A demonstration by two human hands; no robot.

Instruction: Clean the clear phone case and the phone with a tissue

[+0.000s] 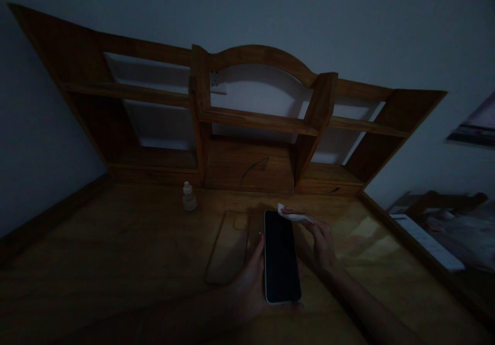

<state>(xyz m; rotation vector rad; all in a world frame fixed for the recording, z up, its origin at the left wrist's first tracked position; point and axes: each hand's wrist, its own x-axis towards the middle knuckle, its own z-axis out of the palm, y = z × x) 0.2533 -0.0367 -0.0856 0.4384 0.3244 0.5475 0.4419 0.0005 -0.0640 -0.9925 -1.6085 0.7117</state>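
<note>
The left hand (pixel 247 291) is low, thumb (pixel 261 243) pointing toward the far edge of the surface (pixel 116 242), its other fingers mostly hidden. The right hand (pixel 322 235), nearer that edge, stretches its fingers leftward, forearm (pixel 359 289) slanting back rightward.

The tabletop (pixel 116 236) is grained wood, mostly dull but with a soft sheen toward its right edge, and the shelf unit (pixel 259 122) along its back edge is smooth-looking brown wood too, against a flat matt wall (pixel 367 25). Phone (pixel 281 257) has a smooth, dark, glassy-looking front, the case (pixel 228 249) looks like see-through plastic, and the bottle (pixel 189 200) near the back edge seems translucent plastic. White wipe (pixel 296 217) is thin and matt, cloth or paper, can't tell.
</note>
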